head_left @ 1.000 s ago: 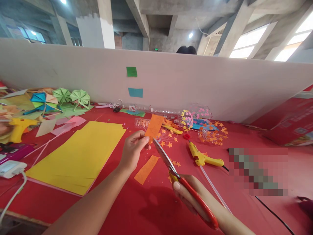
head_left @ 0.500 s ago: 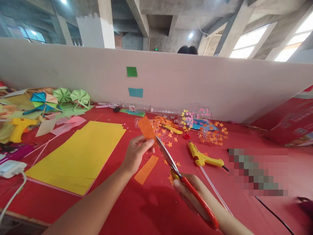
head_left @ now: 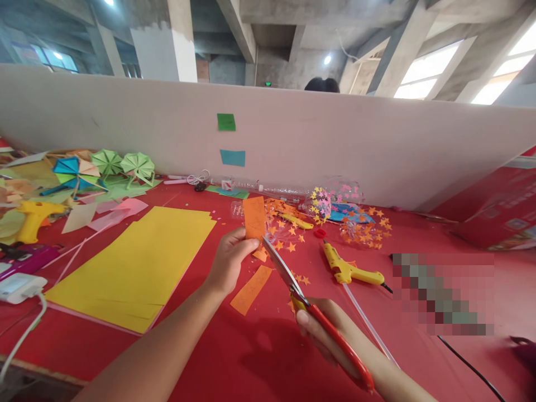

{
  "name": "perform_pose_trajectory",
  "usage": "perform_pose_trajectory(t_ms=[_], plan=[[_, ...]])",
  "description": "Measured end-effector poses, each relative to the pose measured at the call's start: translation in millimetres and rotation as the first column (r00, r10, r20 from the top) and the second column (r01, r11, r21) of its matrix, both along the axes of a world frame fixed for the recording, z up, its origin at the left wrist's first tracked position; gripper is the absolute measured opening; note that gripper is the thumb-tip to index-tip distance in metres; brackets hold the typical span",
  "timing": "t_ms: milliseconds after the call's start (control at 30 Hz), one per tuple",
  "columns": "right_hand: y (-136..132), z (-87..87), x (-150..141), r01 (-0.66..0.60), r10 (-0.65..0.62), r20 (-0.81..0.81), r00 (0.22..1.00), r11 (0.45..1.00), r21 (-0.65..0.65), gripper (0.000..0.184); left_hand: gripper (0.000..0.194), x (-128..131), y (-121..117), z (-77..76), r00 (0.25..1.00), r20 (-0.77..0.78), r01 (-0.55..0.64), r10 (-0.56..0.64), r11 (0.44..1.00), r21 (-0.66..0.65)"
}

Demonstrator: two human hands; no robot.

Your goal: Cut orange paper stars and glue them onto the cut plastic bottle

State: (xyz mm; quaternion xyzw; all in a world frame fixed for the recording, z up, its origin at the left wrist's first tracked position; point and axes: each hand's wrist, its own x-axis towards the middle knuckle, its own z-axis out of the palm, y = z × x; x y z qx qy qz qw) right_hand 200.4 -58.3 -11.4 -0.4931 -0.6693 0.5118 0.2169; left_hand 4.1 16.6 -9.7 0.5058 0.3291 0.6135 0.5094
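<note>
My left hand [head_left: 230, 257] pinches an orange paper strip [head_left: 254, 216] with faint drawn lines, holding it up above the table. Red-handled scissors [head_left: 339, 340] are gripped in my right hand [head_left: 326, 329], blades nearly closed and angled up-left. Their tips reach the strip's lower right edge beside my left thumb; whether they touch it I cannot tell. A second orange strip [head_left: 251, 290] lies on the red table below. Several small orange paper stars [head_left: 292, 246] are scattered behind the blades.
Yellow paper sheets [head_left: 138, 262] lie left. A yellow glue gun [head_left: 352, 272] rests right, near a star-covered clear plastic piece [head_left: 366, 229]. Folded paper umbrellas [head_left: 138, 167] and another glue gun [head_left: 33, 218] sit far left. A white partition [head_left: 293, 134] stands behind.
The strip in my left hand has turned more upright and shifted slightly right at its top. The scissor tips have moved slightly left. A small orange piece now shows under my left thumb.
</note>
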Motion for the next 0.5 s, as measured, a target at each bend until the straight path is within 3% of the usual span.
perform_pose_trajectory(t_ms=[300,500], plan=[[3.3,-1.7,0.4,-0.015,0.016,0.040,0.999,1.000,-0.027,0.058,0.013,-2.9,0.6,3.9,0.999,-0.018,0.032,-0.032,0.999,-0.009],[2.0,0.0,-2.8,0.039,-0.036,0.040,0.999,0.997,-0.061,0.057,0.015,-2.8,-0.2,7.2,0.999,-0.021,0.026,-0.026,1.000,-0.011]])
